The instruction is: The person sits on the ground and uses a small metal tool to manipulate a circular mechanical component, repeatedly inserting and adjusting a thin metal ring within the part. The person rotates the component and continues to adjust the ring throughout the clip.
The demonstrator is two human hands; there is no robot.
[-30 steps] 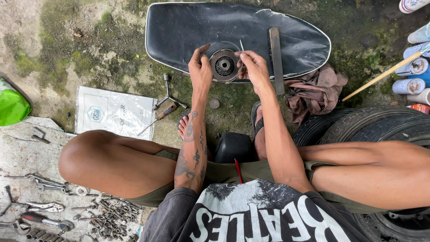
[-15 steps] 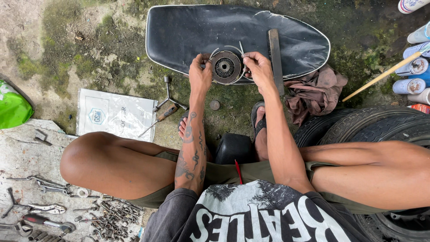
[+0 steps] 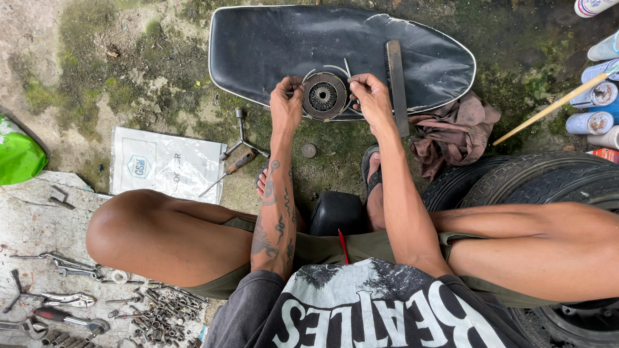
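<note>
Mossy, stained concrete ground (image 3: 116, 71) fills the view, and a long black vinyl motorcycle seat (image 3: 271, 51) lies across the top of it. Black rubber tyres (image 3: 509, 180) sit at the right, beside a crumpled brownish rag (image 3: 454, 132). Left of the knees lies a flat white rectangular plastic packet with a blue emblem (image 3: 167, 164), with a bright green bag (image 3: 18, 154) at the left edge. Cylindrical spray cans (image 3: 596, 96) stand in the upper right corner. Both arms reach straight forward: the left hand (image 3: 287, 103) and right hand (image 3: 371, 96) grasp opposite sides of a round grey metal clutch assembly with a toothed centre (image 3: 324, 95), which rests on the seat's near edge. Loose spanners and bolts (image 3: 97, 303) lie scattered on a slab at lower left.
</note>
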